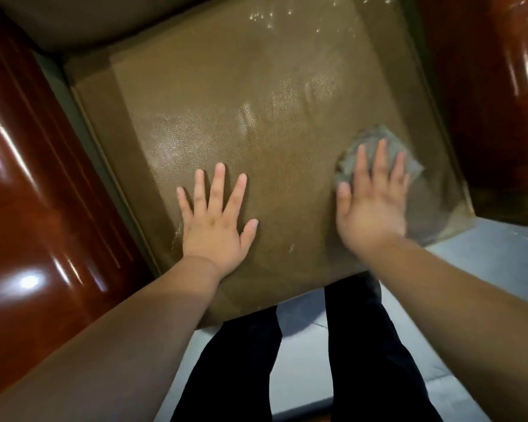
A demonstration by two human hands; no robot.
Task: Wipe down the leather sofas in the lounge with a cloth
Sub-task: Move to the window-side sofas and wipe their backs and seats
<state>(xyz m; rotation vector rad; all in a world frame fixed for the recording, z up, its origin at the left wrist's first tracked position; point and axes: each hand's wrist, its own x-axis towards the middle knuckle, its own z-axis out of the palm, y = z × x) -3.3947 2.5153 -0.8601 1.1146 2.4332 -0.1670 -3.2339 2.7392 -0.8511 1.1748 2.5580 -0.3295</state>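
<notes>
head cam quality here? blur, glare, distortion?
Head view: motion blur smears the right hand and the grey cloth under it; the left hand on the brown leather seat cushion is sharper; bright glare streaks on the glossy red-brown wooden armrests; wide-angle bending at the edges.

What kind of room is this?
Probably a lounge or sitting room: a brown leather seat cushion sits between glossy red-brown wooden armrests above a pale tiled floor, and the right hand presses a grey cloth on it.

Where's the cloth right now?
In the head view, the grey cloth lies on the right side of the brown seat cushion, under the right hand, near the right armrest.
</notes>
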